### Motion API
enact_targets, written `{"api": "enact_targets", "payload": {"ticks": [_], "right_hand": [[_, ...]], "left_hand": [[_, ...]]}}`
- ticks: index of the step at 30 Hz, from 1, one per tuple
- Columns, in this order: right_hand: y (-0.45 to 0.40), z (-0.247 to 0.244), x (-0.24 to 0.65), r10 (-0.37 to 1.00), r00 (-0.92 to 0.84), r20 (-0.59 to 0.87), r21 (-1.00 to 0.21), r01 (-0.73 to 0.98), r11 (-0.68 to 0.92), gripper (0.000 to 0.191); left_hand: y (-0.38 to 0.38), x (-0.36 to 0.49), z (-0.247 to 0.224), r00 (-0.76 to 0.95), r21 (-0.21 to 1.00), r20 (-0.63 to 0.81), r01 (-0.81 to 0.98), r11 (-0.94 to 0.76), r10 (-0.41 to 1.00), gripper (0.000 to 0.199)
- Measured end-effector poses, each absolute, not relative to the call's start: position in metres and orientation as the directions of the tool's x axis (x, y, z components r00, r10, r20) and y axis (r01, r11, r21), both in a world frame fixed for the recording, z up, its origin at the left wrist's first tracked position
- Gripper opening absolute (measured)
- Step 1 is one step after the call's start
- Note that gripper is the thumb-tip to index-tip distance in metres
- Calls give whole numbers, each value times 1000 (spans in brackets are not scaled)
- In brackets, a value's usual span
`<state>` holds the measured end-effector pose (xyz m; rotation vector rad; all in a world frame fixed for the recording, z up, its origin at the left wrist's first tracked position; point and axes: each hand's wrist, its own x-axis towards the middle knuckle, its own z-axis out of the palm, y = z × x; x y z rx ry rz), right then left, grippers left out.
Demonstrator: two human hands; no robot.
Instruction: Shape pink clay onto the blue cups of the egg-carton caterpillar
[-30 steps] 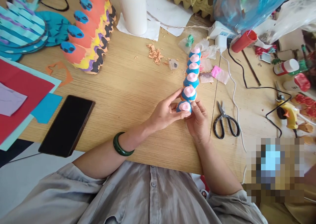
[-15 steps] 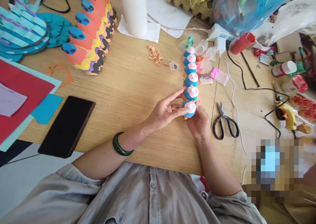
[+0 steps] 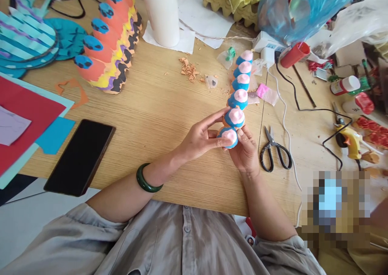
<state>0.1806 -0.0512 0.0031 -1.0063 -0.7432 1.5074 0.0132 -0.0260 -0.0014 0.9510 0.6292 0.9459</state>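
Observation:
Between my two hands is an egg-carton strip (image 3: 241, 96), a row of several humps coloured blue with pink tops and some orange along the left side. It points away from me, its far end leaning to the right. My left hand (image 3: 200, 139) grips the near end from the left, thumb on the nearest hump and fingers along the side. From the right, my right hand (image 3: 246, 151) pinches the same end, its thumb beside the nearest hump. Black-handled scissors (image 3: 275, 149) lie on the table to the right of that hand.
A phone (image 3: 80, 157) and coloured paper (image 3: 33, 121) lie at left. Behind are a painted egg-carton piece (image 3: 110, 40), a white bottle (image 3: 162, 14), orange scraps (image 3: 189, 69) and a power strip (image 3: 266, 42). Cables and a yellow glue gun (image 3: 351, 139) are at right.
The egg-carton strip has swung so that its far end leans to the right, and its near end has shifted slightly left. Both hands still grip it.

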Motion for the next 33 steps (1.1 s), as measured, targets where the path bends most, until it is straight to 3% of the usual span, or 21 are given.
{"api": "enact_targets", "payload": {"ticks": [8,15,20,25,33], "right_hand": [[-51,7,183,989,-29,-143,-898,-416,-142,42],[-52,10,179,998,29,-54,-932,-360,-40,36],[-53,7,181,995,91,-33,-964,-267,-7,34],[-54,0,182,999,52,15,-969,-245,28,28],[-55,-4,185,995,34,90,-979,-178,95,31]], "left_hand": [[-23,12,-3,421,873,147,-481,83,895,55],[-23,10,-3,500,882,78,-438,174,863,79],[-23,13,-3,522,828,35,-493,267,852,70],[-23,15,-1,505,818,1,-497,290,863,75],[-24,15,2,546,684,-60,-587,433,835,67]]}}
